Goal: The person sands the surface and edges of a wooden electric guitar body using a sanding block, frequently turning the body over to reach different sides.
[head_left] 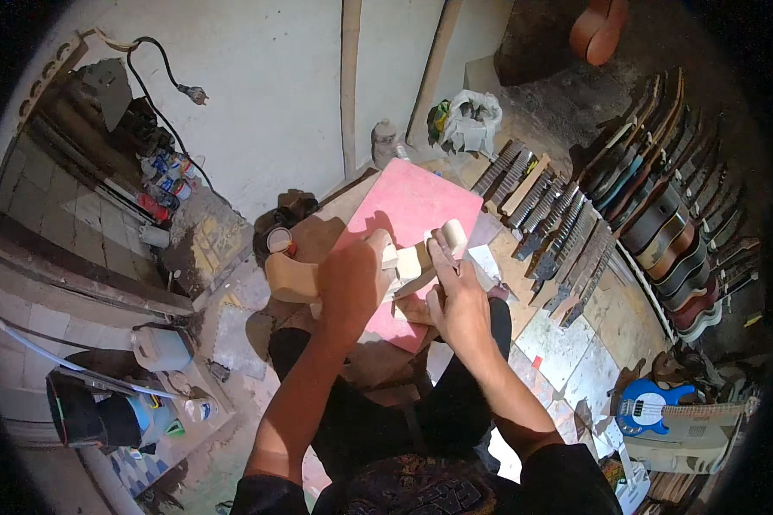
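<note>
A pink board (pixel 410 193) lies in front of me at lap height, and both hands work above it. My left hand (pixel 354 281) is closed around a tan wooden piece (pixel 290 279) whose rounded end juts out to the left. Between the hands shows a pale wooden piece (pixel 410 263), its right end rounded. My right hand (pixel 464 309) is closed on that right end, fingers pointing away from me. Another brown wooden piece (pixel 412 309) lies under the right fingers. How the pieces join is hidden by my hands.
Several fretted guitar necks (pixel 545 215) lie on the floor to the right, near a row of standing guitars (pixel 661 232). A blue bass guitar (pixel 653 406) is at lower right. A white plastic bag (pixel 474 120) sits by the wall. Left are a plastic jug (pixel 161 348) and a black bucket (pixel 73 408).
</note>
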Tool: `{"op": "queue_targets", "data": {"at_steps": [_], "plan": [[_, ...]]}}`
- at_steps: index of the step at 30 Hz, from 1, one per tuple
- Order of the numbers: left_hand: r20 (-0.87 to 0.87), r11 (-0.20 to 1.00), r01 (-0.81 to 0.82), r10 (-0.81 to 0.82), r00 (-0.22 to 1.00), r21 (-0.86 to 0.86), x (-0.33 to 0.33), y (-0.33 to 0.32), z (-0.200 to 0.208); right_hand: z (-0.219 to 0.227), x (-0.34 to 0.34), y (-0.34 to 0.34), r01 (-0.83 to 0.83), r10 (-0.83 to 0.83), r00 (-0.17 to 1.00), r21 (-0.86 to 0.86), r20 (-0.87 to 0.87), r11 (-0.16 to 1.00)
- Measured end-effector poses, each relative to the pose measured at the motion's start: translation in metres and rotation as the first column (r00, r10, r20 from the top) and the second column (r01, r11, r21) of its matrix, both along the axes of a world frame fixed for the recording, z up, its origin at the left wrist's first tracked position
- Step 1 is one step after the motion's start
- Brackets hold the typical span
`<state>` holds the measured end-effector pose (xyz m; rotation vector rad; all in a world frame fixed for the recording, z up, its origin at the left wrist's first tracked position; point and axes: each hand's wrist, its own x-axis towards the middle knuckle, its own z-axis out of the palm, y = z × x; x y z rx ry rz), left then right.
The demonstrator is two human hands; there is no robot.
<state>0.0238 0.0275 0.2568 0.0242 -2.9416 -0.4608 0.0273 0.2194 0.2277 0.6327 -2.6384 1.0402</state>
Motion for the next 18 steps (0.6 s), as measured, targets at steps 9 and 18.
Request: {"op": "queue_targets", "data": {"at_steps": [9, 18], "plan": [[0.131, 0.991, -0.127, 0.121, 0.984, 0.042, -0.005, 0.015, 0.005, -0.026, -0.018, 0.000, -0.132, 0.158, 0.965, -0.137, 0.208, 0.982], [0.094, 0.991, -0.100, 0.091, 0.991, 0.087, -0.005, 0.005, 0.000, -0.028, -0.014, -0.011, 0.033, -0.020, 0.980, -0.061, 0.196, 0.998]]}}
